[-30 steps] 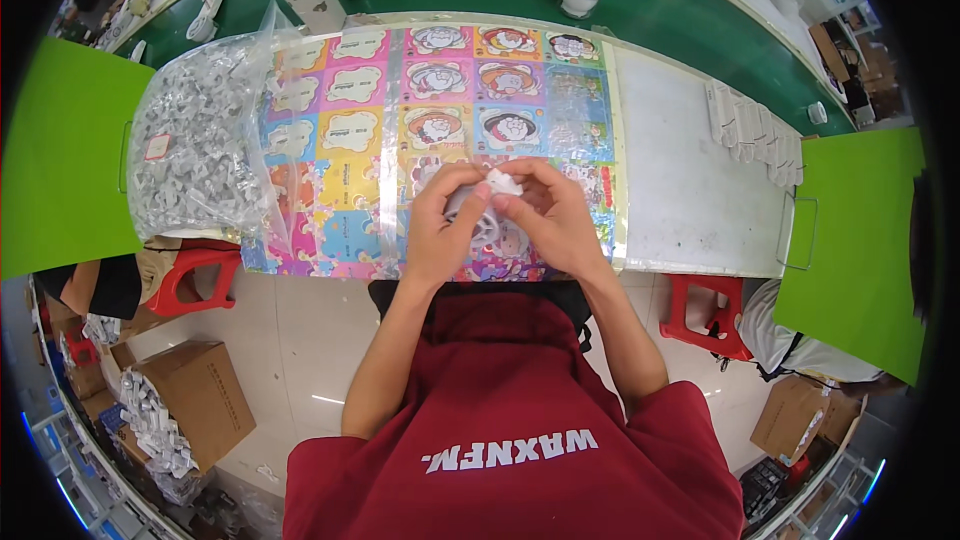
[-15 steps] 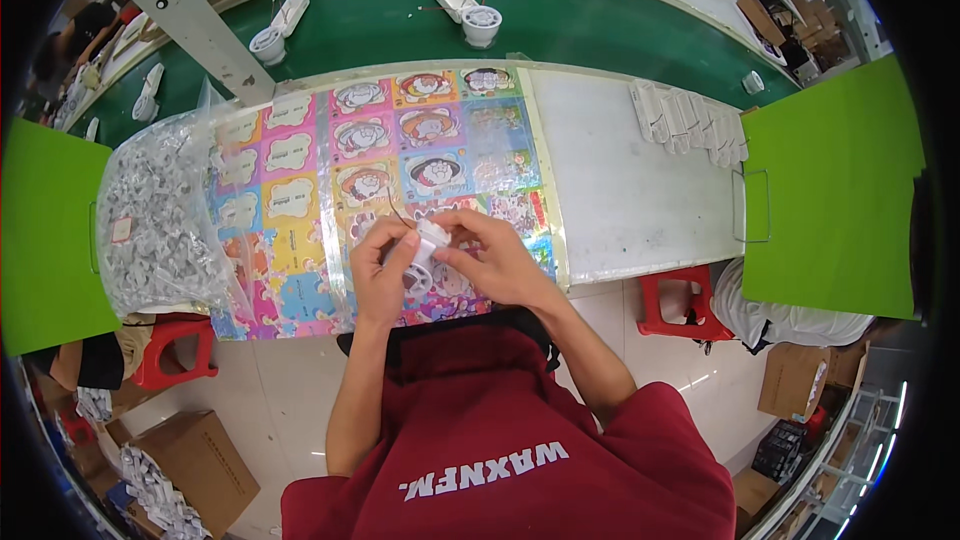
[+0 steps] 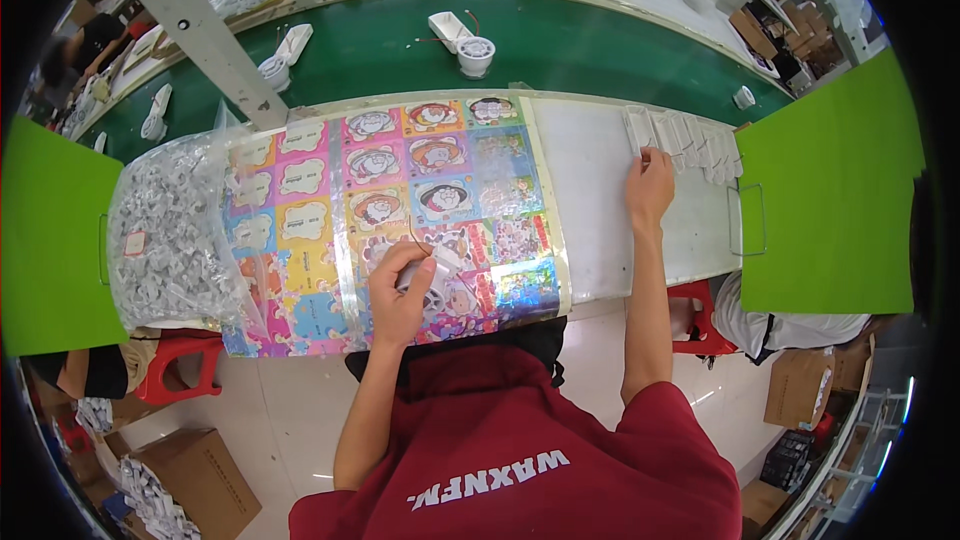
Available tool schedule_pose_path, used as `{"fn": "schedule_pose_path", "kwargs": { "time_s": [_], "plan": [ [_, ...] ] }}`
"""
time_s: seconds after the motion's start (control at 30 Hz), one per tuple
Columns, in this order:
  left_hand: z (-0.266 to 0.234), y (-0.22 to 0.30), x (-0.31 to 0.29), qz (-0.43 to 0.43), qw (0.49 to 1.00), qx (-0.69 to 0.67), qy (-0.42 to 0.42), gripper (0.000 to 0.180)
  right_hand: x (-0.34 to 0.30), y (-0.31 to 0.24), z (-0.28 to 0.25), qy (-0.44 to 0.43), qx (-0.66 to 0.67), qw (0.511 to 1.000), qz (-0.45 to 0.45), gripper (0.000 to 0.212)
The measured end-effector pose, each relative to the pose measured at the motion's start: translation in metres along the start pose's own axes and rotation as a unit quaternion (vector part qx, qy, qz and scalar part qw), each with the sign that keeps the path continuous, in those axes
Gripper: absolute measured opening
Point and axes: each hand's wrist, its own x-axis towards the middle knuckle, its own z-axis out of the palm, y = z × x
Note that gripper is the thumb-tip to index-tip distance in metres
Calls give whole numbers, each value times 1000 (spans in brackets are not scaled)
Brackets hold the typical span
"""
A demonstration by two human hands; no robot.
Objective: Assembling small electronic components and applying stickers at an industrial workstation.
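My left hand holds a white plastic fitting above the patterned, film-covered mat. A thin dark wire rises from the fitting, and its round end is partly hidden by my fingers. My right arm is stretched to the far right of the bench. There my right hand pinches the near end of the leftmost long white plastic housing. More such white housings lie side by side just right of it.
A clear bag full of small white parts lies at the left. Green panels stand on both sides. Beyond the bench runs a green conveyor belt carrying white fittings with wires. Red stools and cardboard boxes are below.
My right hand has let go of the white fitting and reached right and away to the row of housings. My left hand keeps the fitting. The view has shifted slightly.
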Motion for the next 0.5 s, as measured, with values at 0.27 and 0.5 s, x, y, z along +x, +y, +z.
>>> {"fn": "schedule_pose_path", "kwargs": {
  "time_s": [0.27, 0.5],
  "plan": [
    [-10, 16, 3, -46, 992, -114, -5, 10, -108, -139, -31, -120, 256, 920, -272, 17],
    [-17, 28, 2, -32, 988, -147, 19, 13, -168, -182, -43, -129, 268, 914, -277, 37]
  ]
}}
